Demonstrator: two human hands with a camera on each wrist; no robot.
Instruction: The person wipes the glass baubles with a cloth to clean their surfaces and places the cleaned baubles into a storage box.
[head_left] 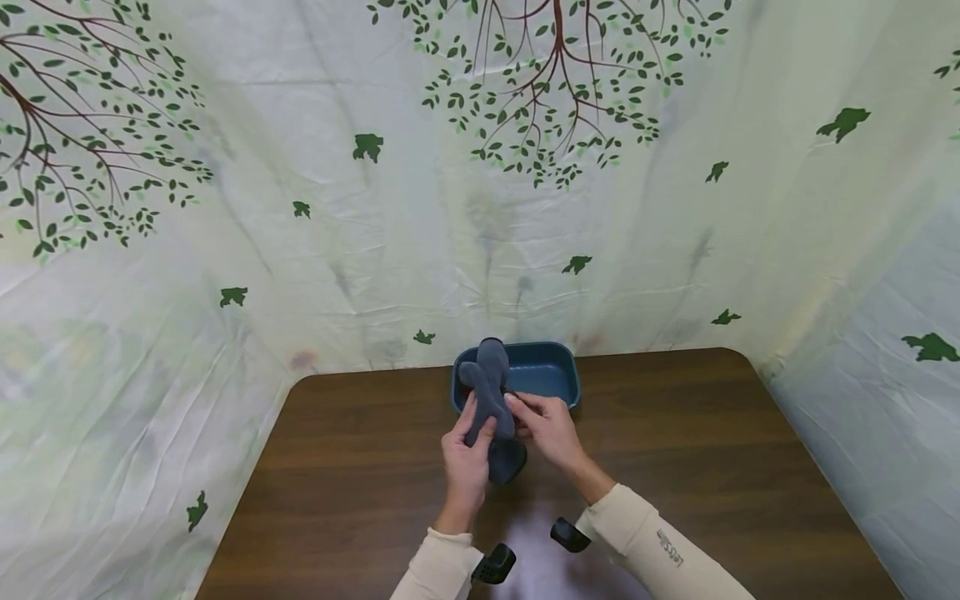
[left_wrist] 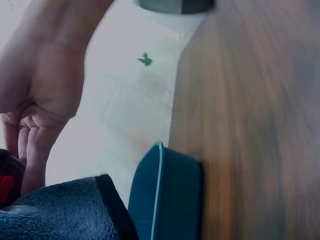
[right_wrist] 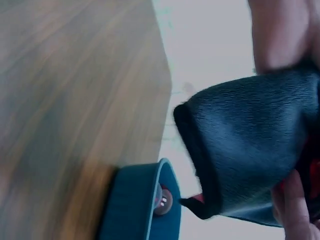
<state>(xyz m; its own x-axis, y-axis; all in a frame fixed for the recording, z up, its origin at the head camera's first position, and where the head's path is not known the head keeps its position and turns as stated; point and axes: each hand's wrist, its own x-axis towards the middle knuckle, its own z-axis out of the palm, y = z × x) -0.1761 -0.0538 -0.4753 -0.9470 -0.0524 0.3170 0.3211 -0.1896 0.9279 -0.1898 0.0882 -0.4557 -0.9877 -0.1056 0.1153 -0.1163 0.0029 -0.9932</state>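
Observation:
A dark grey fleece sock (head_left: pixel 491 408) is held upright above the brown table, just in front of a blue tub (head_left: pixel 551 372). My left hand (head_left: pixel 467 457) grips the sock from the left with thumb and fingers curled round it. My right hand (head_left: pixel 546 425) pinches the same sock from the right. The sock's lower end hangs below both hands. In the left wrist view the sock (left_wrist: pixel 60 212) fills the bottom left beside the tub (left_wrist: pixel 165 192). The right wrist view shows the sock (right_wrist: pixel 250 150) with its dark cuff open and a bit of red inside.
The table (head_left: pixel 360 467) is dark wood with rounded far corners. A pale sheet printed with green leaves (head_left: pixel 525 108) hangs behind and on both sides. A small round object (right_wrist: pixel 162 200) lies inside the tub (right_wrist: pixel 135 205). Black wrist-camera mounts (head_left: pixel 567 535) sit on both sleeves.

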